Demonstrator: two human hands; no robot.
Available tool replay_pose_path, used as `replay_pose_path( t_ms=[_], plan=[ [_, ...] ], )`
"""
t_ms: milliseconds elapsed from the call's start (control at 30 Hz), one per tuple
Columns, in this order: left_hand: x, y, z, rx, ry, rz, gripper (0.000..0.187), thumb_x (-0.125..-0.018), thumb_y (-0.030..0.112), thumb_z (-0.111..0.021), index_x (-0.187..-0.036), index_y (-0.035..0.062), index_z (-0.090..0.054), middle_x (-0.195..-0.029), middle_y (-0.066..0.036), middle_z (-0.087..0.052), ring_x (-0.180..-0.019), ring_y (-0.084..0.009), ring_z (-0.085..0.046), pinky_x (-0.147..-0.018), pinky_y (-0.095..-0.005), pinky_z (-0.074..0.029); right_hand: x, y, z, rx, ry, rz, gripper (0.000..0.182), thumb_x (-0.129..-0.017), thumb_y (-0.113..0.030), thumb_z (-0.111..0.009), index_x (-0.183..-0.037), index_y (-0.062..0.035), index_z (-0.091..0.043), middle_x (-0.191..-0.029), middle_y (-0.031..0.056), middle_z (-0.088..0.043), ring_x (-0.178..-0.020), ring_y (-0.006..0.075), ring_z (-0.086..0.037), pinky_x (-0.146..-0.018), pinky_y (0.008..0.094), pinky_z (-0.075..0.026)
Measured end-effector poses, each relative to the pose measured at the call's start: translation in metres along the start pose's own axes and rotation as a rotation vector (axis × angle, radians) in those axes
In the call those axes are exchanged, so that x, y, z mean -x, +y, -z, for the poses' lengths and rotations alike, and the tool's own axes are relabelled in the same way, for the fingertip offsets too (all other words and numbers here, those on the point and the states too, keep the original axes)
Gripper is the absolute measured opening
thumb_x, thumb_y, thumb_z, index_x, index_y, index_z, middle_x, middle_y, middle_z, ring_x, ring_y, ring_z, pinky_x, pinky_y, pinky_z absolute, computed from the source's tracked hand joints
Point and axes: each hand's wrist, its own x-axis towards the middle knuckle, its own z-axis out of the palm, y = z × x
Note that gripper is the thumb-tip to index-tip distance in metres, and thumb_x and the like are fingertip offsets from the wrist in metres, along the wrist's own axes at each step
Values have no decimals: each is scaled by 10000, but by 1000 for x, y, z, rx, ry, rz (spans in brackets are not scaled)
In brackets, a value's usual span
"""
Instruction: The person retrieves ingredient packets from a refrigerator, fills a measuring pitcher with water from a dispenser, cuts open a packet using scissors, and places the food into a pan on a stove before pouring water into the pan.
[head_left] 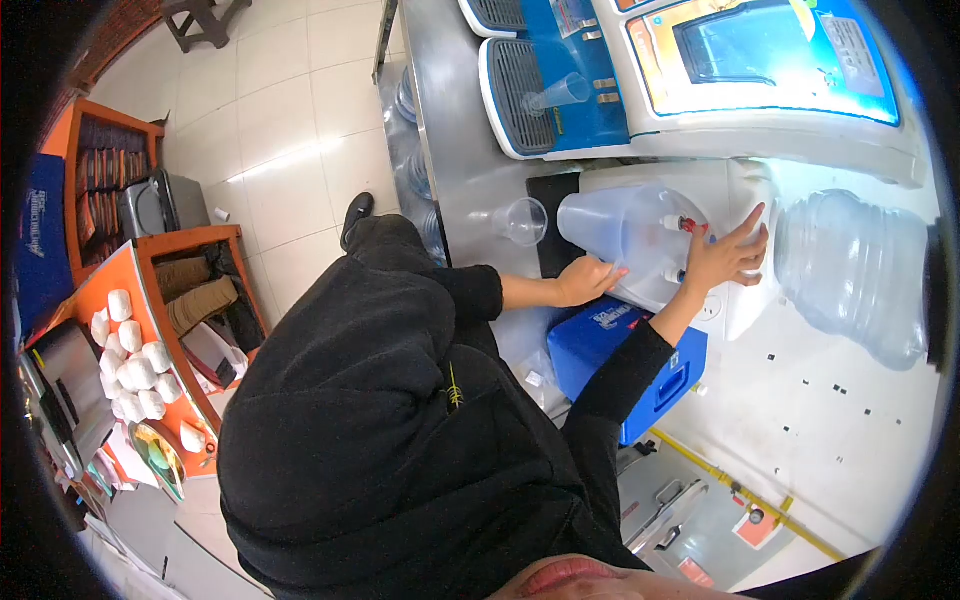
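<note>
The scene appears turned sideways. A translucent plastic pitcher (595,222) is under the taps of a white water dispenser (738,300). My left hand (588,281) is closed on the pitcher's side. My right hand (728,256) reaches to the dispenser's front, its fingers spread near the upper edge and its thumb at the red tap (682,222). A second, dark tap (676,276) shows beside the right wrist. Whether water flows cannot be made out. A clear plastic cup (522,221) stands on the metal counter beside the pitcher's base.
A large water bottle (850,280) sits atop the dispenser. Close by are a blue cooler box (585,370) and a drink machine (760,60), with another clear cup (565,92) on its drip tray. The steel counter (450,130) borders tiled floor. White rolled bundles (137,373) lie on an orange desk.
</note>
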Motion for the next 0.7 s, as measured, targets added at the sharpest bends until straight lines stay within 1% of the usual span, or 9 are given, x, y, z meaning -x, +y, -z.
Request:
replay_pose_path(
  t_ms=[67,267,367,567,600,633,667,700],
  plan=[
    [1,-2,-1,-22,-5,12,456,-972,323,-446,-650,16,-548,-591,-145,-602,-566,-351,-608,-572,-436,-487,0,1,-1,-6,0,3,1015,-610,-307,-734,-1482,-321,-214,-1388,106,-296,-1249,337,-296,-955,677,-168],
    [1,-8,-6,-48,15,-8,458,-972,321,-449,-641,19,-544,-582,-140,-599,-557,-342,-606,-573,-426,-486,0,1,0,-6,1,16,1003,-621,-307,-726,-1483,-323,-214,-1389,101,-292,-1248,334,-297,-953,676,-166],
    [1,-10,-9,-136,56,-135,456,-975,311,-448,-636,21,-542,-579,-140,-597,-549,-343,-601,-570,-423,-486,0,2,-1,-17,-4,12,996,-625,-304,-723,-1483,-324,-216,-1388,102,-293,-1249,335,-297,-953,676,-162],
    [2,-12,-9,-169,37,-129,446,-979,309,-443,-654,21,-542,-590,-136,-598,-569,-341,-610,-572,-421,-486,0,2,0,-43,-5,12,995,-626,-313,-721,-1483,-323,-217,-1388,105,-299,-1253,341,-296,-952,687,-153],
    [3,-17,-12,-161,37,-176,287,-939,273,-496,-810,22,-549,-606,-140,-570,-549,-335,-589,-531,-426,-471,0,3,0,-42,-5,15,995,-626,-315,-722,-1483,-323,-217,-1389,107,-300,-1254,343,-295,-951,691,-152],
    [4,-23,-14,-153,37,-223,224,-898,238,-549,-965,24,-557,-622,-145,-543,-528,-328,-569,-490,-432,-455,0,3,-1,-41,-4,18,995,-626,-317,-722,-1484,-323,-217,-1390,108,-300,-1255,344,-295,-951,695,-151],
    [3,-24,-14,-145,38,-272,319,-858,202,-602,-1121,25,-565,-638,-149,-515,-508,-322,-548,-449,-438,-440,0,4,-2,-37,-7,14,995,-626,-318,-723,-1483,-325,-218,-1392,110,-299,-1256,345,-293,-950,696,-151],
    [3,-24,-15,-105,26,-216,266,-870,208,-590,-1054,17,-568,-626,-150,-525,-513,-329,-554,-458,-438,-446,1,4,-3,-34,-9,8,995,-626,-318,-724,-1483,-326,-219,-1394,111,-298,-1257,347,-292,-949,697,-150]
  ],
)
